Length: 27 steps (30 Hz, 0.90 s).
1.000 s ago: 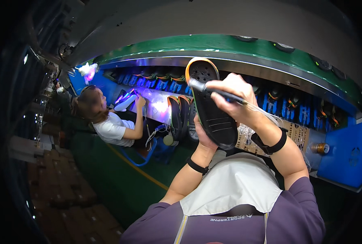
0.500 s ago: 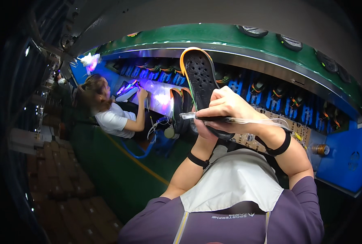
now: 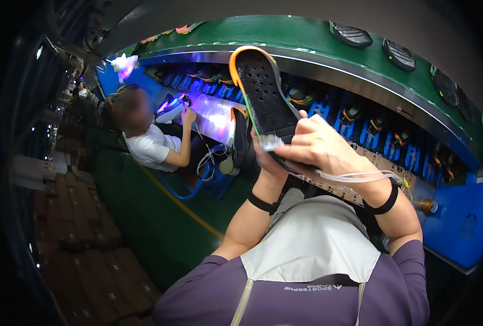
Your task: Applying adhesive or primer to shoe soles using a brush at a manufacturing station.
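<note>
A black shoe sole (image 3: 264, 103) with holes at its far end and an orange-green edge stands tilted in front of me. My left hand (image 3: 271, 164) is closed round its near end from below; some of its fingers are hidden. My right hand (image 3: 323, 145) grips a dark-handled applicator, whose clear tip (image 3: 271, 142) lies over the sole near its left edge. From the handle a clear thin tube (image 3: 355, 177) runs back across my right wrist. Just left of the sole, other dark shoe soles (image 3: 241, 142) stand on the bench.
Several shoe parts on blue holders (image 3: 372, 130) line the shelf beyond my hands. Above runs a green conveyor belt (image 3: 296, 41) carrying soles. A patterned brown board (image 3: 334, 187) lies beneath my hands. At left a co-worker (image 3: 152, 144) handles a shoe under purple light. A can (image 3: 427, 205) stands right.
The sole has shifted slightly left and towards the far side. My right hand with the applicator has moved a little right, its tip now farther over the sole. The co-worker's head has turned.
</note>
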Tool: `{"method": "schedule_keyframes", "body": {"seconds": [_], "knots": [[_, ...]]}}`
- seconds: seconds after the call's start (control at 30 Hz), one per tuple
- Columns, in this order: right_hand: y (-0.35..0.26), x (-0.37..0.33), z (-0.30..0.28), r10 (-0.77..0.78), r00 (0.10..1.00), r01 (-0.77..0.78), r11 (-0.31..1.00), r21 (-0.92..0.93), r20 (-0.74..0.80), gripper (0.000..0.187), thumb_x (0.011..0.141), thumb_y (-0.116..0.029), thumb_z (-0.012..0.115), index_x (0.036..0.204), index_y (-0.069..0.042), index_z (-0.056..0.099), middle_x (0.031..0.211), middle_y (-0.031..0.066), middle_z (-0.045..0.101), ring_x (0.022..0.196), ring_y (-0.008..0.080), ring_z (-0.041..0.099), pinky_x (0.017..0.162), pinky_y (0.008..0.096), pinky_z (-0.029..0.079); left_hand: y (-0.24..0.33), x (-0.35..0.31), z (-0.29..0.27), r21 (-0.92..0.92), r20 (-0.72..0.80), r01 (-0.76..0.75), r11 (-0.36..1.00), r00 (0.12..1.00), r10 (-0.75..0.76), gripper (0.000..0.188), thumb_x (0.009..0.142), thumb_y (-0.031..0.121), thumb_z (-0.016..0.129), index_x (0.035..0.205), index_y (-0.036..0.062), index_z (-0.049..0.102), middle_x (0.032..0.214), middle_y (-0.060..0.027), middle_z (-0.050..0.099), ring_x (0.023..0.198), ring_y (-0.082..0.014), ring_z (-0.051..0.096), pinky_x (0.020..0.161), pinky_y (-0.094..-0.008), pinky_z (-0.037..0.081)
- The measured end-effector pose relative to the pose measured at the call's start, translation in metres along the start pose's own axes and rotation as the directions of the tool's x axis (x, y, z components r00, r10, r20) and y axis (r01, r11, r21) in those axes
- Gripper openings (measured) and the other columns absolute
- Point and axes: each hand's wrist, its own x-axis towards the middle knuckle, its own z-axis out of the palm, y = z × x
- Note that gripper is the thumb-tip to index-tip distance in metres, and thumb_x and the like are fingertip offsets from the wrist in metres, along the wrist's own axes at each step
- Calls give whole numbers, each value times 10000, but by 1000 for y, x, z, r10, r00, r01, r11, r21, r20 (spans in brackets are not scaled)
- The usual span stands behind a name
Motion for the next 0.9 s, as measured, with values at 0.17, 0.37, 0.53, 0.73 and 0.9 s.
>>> {"method": "schedule_keyframes", "body": {"seconds": [0.17, 0.37, 0.53, 0.73, 0.9], "knots": [[-4, 1, -11, 210, 977, -207, 976, 63, -31, 292, 803, -77, 834, 1092, -114, 806, 809, 39, 676, 821, 249, 588, 882, 418, 453, 14, 10, -5, -252, 67, 176, 951, 984, -164, 955, 900, 729, 609, 1532, 22, 495, 1475, -250, 565, 1327, -402, 581, 1145, -560, 490], [-6, -5, -12, 42, 991, -68, 977, 204, 127, 268, 790, -79, 810, 1057, -104, 808, 824, 101, 703, 822, 272, 648, 978, 439, 494, 13, 19, -2, -308, 158, 175, 935, 979, -131, 974, 915, 724, 576, 1530, -23, 465, 1458, -260, 568, 1277, -419, 605, 1128, -572, 495], [12, 12, -19, 241, 932, -175, 953, 246, -272, 270, 817, -87, 841, 1085, -110, 815, 786, 82, 700, 754, 261, 622, 809, 372, 535, 11, 10, -8, -10, 0, 14, 1000, 1000, -14, 782, 1027, 667, 410, 1522, 74, 532, 1439, -179, 638, 1286, -344, 649, 1127, -495, 523], [30, 28, 4, -33, 883, -144, 930, -337, -469, 452, 791, -109, 825, 1235, -118, 737, 866, 42, 686, 851, 277, 618, 784, 421, 473, -2, 8, 5, -184, 102, 91, 979, 992, -73, 743, 1064, 628, 329, 1582, 114, 471, 1562, -127, 544, 1416, -295, 551, 1200, -465, 443], [19, 24, 0, -35, 987, 49, 995, 90, -157, 335, 816, -161, 822, 1146, -126, 779, 814, 13, 681, 848, 259, 603, 828, 402, 448, 6, 13, -19, 403, 286, -49, 914, 955, -75, 783, 1075, 672, 300, 1611, 105, 371, 1655, -143, 402, 1523, -286, 400, 1282, -442, 297]]}}
